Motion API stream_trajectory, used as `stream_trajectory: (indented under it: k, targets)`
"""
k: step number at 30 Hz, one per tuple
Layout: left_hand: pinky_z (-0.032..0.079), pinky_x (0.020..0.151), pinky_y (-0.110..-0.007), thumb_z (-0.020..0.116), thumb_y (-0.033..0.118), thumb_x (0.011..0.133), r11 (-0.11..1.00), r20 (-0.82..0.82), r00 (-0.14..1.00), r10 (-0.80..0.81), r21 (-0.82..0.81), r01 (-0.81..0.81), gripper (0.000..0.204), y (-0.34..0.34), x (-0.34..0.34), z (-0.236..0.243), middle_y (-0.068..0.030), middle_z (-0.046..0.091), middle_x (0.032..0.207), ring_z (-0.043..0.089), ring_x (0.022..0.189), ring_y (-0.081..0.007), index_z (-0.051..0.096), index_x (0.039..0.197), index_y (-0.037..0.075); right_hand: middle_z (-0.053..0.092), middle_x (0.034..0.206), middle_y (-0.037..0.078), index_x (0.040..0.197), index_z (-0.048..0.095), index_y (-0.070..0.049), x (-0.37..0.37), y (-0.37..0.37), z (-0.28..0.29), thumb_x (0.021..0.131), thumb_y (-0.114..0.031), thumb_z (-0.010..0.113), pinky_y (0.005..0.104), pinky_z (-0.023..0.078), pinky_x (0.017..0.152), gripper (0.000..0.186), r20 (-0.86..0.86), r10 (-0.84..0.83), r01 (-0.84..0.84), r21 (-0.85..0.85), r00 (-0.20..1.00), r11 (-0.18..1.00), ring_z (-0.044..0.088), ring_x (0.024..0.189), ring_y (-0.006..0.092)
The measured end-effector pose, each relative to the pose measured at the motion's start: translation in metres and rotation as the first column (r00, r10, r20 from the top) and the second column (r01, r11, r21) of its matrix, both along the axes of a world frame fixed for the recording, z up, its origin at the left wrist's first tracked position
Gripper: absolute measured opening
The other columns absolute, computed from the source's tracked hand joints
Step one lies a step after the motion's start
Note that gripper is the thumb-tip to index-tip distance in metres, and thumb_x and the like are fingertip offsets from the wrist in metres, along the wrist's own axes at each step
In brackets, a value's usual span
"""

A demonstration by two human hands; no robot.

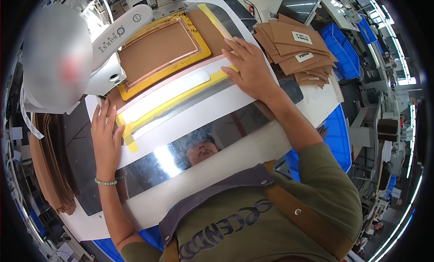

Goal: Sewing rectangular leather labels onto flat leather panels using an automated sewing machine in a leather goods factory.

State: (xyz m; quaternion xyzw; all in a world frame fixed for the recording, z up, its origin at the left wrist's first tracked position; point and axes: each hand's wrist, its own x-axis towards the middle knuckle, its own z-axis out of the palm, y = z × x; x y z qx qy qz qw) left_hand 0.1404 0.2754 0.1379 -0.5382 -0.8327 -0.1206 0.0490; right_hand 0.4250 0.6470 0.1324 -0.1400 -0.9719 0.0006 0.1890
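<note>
On the white table point(326, 95) I can see a dark board point(77, 158) lying, with a brown stack point(50, 167) at its left and a brown pile point(282, 40) at its right.

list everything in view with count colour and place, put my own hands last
machine head: one, white, upper left
frame: one, yellow, upper middle
panel: one, brown, within the frame's opening
sheet: one, white, middle
tape strips: at least three, yellow, around the middle
mirror-like plate: one, silver, in front of the sheet
flat pieces: several, brown, piled upper right
folded pieces: several, brown, stacked left
bins: at least three, blue, right and lower left
table: one, white, underneath
bracelet: one, pale beads, left wrist
left hand: one, bare, sheet's left end
right hand: one, bare, sheet's right end
</note>
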Motion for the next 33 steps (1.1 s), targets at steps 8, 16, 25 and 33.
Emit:
stream_trajectory:
  k: [8,16,25,33]
  targets:
    - [0.028,0.131,-0.051,0.061,0.018,0.106,1.000,0.015,1.000,0.009,0.009,-0.009,0.055,0.001,0.001,0.000,-0.0126,0.042,0.172,0.033,0.161,-0.0374,0.055,0.161,0.015,0.050,0.162,0.018,0.147,0.062,0.001,-0.001,0.002,-0.006,0.109,-0.044,0.058,0.0577,0.032,0.123,0.059,0.020,-0.063,0.062,0.054,0.998,0.997,0.038,0.155,0.0369]
    - [0.031,0.128,-0.051,0.062,0.020,0.105,0.995,0.027,0.999,0.033,0.097,-0.036,0.053,0.002,-0.001,0.002,-0.0150,0.042,0.172,0.038,0.158,-0.0396,0.058,0.158,0.013,0.046,0.168,0.016,0.151,0.060,-0.001,-0.003,0.000,-0.001,0.111,-0.040,0.057,0.0505,0.028,0.127,0.057,0.013,-0.071,0.071,0.015,0.997,0.997,0.035,0.158,0.0358]
    - [0.041,0.122,-0.051,0.076,0.025,0.098,0.979,-0.036,0.999,0.001,0.205,0.007,0.047,-0.006,-0.004,0.002,-0.0148,0.056,0.161,0.049,0.149,-0.0406,0.070,0.142,0.009,0.054,0.162,0.015,0.151,0.063,-0.008,0.001,0.005,0.004,0.108,-0.035,0.061,0.0507,0.032,0.125,0.050,0.029,0.039,-0.038,-0.046,0.999,0.998,0.042,0.154,0.0370]
    - [0.042,0.120,-0.051,0.074,0.032,0.100,0.997,-0.093,0.995,0.042,0.067,-0.036,0.050,-0.011,-0.005,0.004,-0.0149,0.055,0.162,0.047,0.151,-0.0407,0.068,0.148,0.016,0.055,0.161,0.014,0.150,0.064,-0.008,-0.005,0.000,0.005,0.109,-0.035,0.060,0.0498,0.031,0.126,0.049,0.043,0.005,-0.002,-0.061,0.999,0.998,0.041,0.155,0.0361]
